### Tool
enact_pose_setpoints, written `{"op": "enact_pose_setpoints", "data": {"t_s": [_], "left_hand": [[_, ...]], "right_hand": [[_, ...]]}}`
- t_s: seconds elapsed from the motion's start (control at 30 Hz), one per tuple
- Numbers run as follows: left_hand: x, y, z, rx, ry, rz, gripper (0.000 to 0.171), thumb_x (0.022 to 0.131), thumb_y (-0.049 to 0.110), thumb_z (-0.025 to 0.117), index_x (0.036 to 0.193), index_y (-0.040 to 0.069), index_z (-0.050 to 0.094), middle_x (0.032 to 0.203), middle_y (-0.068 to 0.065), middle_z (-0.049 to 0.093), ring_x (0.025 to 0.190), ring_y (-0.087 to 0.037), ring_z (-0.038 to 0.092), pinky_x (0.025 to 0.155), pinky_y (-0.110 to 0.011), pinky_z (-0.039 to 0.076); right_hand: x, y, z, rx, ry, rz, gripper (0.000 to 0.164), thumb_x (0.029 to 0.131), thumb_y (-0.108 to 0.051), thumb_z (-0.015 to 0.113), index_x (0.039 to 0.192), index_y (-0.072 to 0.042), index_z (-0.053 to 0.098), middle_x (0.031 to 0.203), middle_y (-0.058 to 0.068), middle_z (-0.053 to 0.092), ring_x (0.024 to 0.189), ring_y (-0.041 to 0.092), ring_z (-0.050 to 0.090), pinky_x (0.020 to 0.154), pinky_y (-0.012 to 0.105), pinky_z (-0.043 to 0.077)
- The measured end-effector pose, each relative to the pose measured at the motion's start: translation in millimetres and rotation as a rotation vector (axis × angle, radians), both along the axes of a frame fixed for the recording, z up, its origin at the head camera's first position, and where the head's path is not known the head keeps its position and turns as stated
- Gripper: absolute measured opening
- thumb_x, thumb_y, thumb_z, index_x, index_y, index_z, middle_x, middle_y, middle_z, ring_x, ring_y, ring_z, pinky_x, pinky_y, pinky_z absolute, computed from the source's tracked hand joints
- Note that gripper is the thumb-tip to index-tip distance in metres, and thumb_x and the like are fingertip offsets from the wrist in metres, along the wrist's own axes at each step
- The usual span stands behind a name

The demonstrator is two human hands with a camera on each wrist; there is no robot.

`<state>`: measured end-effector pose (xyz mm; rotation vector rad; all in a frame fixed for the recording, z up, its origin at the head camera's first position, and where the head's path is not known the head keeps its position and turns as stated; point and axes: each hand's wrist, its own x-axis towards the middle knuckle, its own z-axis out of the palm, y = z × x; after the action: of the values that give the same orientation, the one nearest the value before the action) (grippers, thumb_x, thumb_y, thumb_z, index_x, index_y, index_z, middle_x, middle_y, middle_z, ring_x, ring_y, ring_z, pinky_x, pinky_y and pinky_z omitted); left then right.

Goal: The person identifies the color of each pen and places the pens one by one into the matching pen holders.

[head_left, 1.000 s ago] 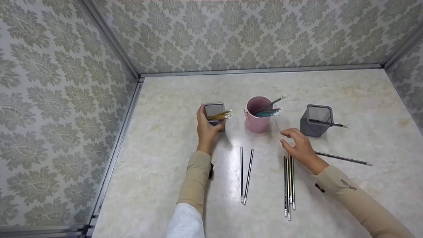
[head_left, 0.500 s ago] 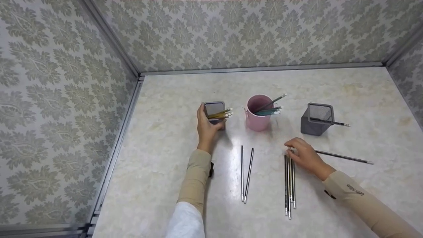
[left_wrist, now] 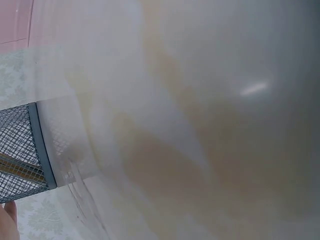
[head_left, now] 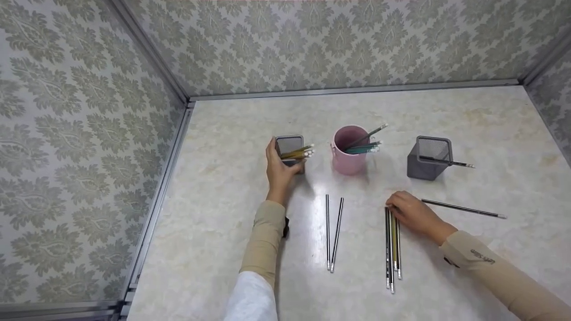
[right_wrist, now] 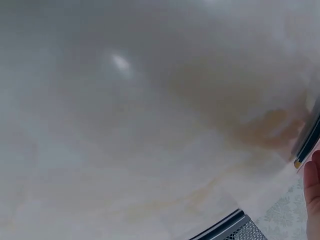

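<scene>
My left hand grips the dark square mesh pencil holder, its fingers along the left side and the thumb across the front. Several gold pencils lean out of that holder to the right. My right hand is at the far ends of a row of several pencils, its fingertips pinching the gold pencil among dark striped ones. In the right wrist view, the fingers show beside dark pencil ends. The thumb of this hand is hidden in the head view.
A pink cup with several green pencils stands between the hands, farther back. A second mesh holder at right has one black pencil. Two striped pencils lie in the middle, and a black pencil lies right of my right hand.
My right hand has come down and toward me from beside the pink cup to the pencil row, and its fingers have closed together. My left hand keeps its hold on the mesh holder.
</scene>
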<state>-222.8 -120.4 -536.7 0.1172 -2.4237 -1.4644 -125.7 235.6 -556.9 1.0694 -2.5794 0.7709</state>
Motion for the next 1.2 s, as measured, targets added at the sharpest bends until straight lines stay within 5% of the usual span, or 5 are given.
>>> {"op": "enact_pose_setpoints", "data": {"t_s": [0.43,0.73,1.2], "left_hand": [[-0.5,-0.2,-0.2,0.017,0.012,-0.002,0.103,0.07,0.021,0.084,0.15,0.011,0.02,0.152,-0.007,0.028,0.134,-0.025,0.039,0.106,-0.041,0.04],[0.1,-1.1,-1.6,0.016,0.024,-0.011,0.103,0.071,0.022,0.084,0.15,0.009,0.02,0.15,-0.01,0.029,0.136,-0.025,0.037,0.109,-0.04,0.037],[-1.3,-0.4,-2.7,0.015,0.02,-0.007,0.104,0.069,0.022,0.084,0.15,0.01,0.02,0.15,-0.009,0.03,0.136,-0.023,0.037,0.109,-0.039,0.036]], "right_hand": [[1.0,13.5,3.5,0.07,0.206,0.213,0.014,0.076,0.006,0.066,0.081,-0.005,0.06,0.08,0.004,0.054,0.069,0.019,0.05,0.062,0.031,0.044],[-3.8,14.4,13.8,0.263,0.417,0.363,0.011,0.081,0.0,0.044,0.076,-0.008,0.051,0.077,0.003,0.046,0.069,0.017,0.04,0.061,0.031,0.041],[10.5,11.5,16.9,0.364,0.396,0.484,0.007,0.074,-0.005,0.056,0.078,-0.011,0.056,0.08,0.001,0.05,0.074,0.018,0.044,0.066,0.032,0.042]]}}
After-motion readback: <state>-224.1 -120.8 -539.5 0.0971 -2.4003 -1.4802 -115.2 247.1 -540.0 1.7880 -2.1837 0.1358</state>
